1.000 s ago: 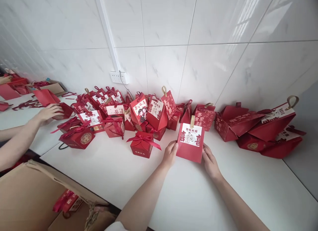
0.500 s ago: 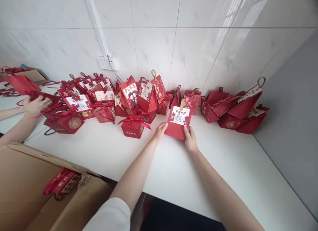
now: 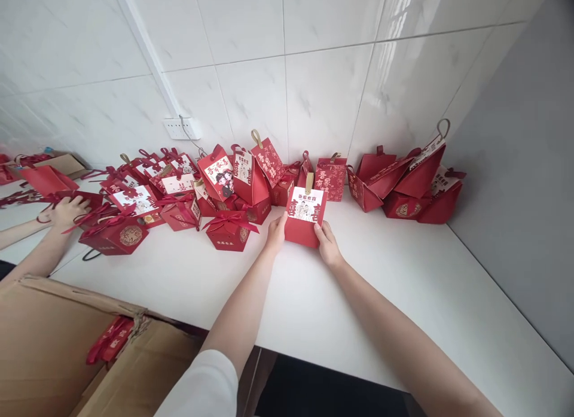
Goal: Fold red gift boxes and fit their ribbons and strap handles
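Note:
A red paper gift bag [image 3: 304,221] with a white picture label and a tan loop handle stands on the white counter [image 3: 341,297]. My left hand [image 3: 275,233] presses its left side and my right hand [image 3: 329,244] holds its lower right corner, fingers closed around the edges. Just left of it sits a small red box with a ribbon bow [image 3: 228,230]. Behind are several red gift bags and boxes [image 3: 233,172] lined against the tiled wall.
Another person's hand [image 3: 65,212] touches red boxes at the far left. An open cardboard carton [image 3: 67,345] with red packs inside stands at the lower left. More red bags [image 3: 406,180] lie tipped at the right corner by a grey wall. A wall socket [image 3: 180,128] hangs above.
The view has pulled back and tilted; the bag between my hands has slid slightly farther toward the wall. The other person's hand has shifted left among the boxes.

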### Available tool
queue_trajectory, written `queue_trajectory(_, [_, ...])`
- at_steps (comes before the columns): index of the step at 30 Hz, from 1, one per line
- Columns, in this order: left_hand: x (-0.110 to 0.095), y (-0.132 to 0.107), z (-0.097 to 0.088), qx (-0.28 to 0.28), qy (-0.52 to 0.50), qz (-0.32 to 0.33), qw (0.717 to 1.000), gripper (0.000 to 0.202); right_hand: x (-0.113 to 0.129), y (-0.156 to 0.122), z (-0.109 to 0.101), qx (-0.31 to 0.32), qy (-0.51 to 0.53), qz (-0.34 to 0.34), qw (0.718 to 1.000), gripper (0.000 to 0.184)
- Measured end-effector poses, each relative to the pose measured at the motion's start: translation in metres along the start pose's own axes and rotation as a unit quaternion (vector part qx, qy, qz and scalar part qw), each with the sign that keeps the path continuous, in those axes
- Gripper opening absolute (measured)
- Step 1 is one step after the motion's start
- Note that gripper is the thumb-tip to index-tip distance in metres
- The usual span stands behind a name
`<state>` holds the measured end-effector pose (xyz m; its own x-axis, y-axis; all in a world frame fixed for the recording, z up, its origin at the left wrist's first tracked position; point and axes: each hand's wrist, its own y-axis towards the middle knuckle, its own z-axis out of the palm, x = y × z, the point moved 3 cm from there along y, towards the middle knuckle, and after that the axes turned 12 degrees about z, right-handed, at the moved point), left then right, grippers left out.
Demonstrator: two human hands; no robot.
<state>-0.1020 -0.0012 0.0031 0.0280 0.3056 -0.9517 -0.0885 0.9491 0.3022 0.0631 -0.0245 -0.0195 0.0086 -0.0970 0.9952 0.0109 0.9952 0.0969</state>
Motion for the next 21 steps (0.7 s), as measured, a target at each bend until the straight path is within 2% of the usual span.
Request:
queue_trajectory(10, [-0.008,-0.002,-0.001,0.004,-0.061,-0.026,0.998,0.061,0.006,-0.010,0.002,0.008,0.005,0.006,1.000,0.048])
queue_trajectory(13, [-0.016,-0.006,0.001,0.040,-0.085,-0.037,0.995,0.062,0.006,-0.016,-0.002,0.008,0.012,0.029,0.999,0.042])
queue_trajectory(15, [-0.020,-0.009,0.004,0.077,-0.093,-0.031,0.992,0.059,0.006,-0.019,-0.005,-0.002,0.020,0.043,0.999,0.038])
queue_trajectory(17, [-0.020,-0.011,0.006,0.090,-0.074,-0.017,0.993,0.055,0.005,-0.021,-0.007,0.000,0.050,0.061,0.997,0.035])
queue_trajectory(21, [-0.013,-0.008,-0.003,0.046,-0.009,0.009,0.999,0.046,0.006,-0.022,-0.007,0.026,0.109,0.085,0.990,0.030])
